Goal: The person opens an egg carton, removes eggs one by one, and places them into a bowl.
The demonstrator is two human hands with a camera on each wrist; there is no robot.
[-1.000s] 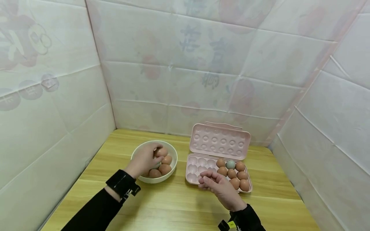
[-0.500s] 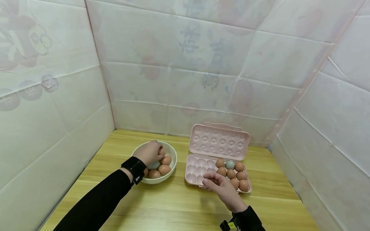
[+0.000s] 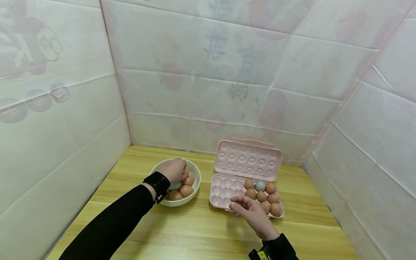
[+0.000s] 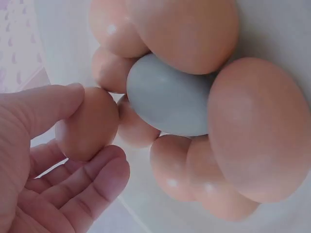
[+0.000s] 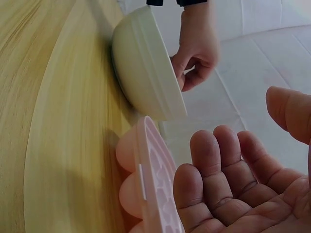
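My left hand (image 3: 174,169) reaches into a cream bowl (image 3: 195,190). In the left wrist view its thumb and fingers pinch a brown egg (image 4: 90,125) beside the others. A pale blue-green egg (image 4: 165,94) lies among several brown eggs in the bowl. My right hand (image 3: 255,216) hovers over the near edge of a pink egg carton (image 3: 217,190), holding nothing, with loosely bent fingers. Several brown eggs and one pale green egg (image 3: 260,186) fill cups on the carton's right side; cups on its left hold none. The right hand hides part of the front row.
The carton's lid (image 3: 248,159) stands raised at the back. Bowl and carton rest on a wooden table (image 3: 195,231), with bare wood between them. White sheet walls (image 3: 201,94) enclose the back and both sides.
My left hand has moved deeper into the bowl and its fingers have closed on a brown egg. The right hand has shifted only slightly near the carton.
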